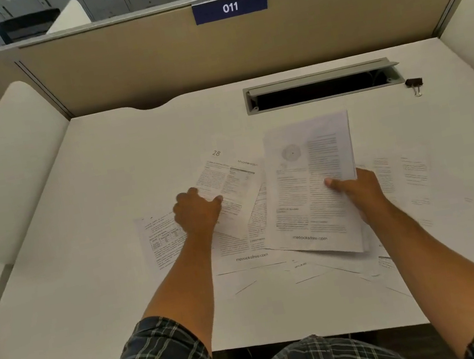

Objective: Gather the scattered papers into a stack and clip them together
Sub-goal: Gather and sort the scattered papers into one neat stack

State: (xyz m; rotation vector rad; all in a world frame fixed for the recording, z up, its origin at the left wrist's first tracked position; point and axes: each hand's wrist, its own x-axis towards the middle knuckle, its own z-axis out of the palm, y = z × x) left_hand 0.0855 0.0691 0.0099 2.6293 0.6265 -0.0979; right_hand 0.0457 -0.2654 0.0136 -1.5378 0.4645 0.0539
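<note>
Your right hand (pixel 356 190) pinches a lifted sheet (pixel 312 185). Your left hand (pixel 197 211) grips the page marked 28 (pixel 229 180). Binder clip (pixel 414 84) lies well apart.

Office: numbered cubicle partition (pixel 230 7), desk (pixel 102 170)

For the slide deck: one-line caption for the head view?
Right hand lifts a sheet, left hand grips another; binder clip waits apart.
</note>
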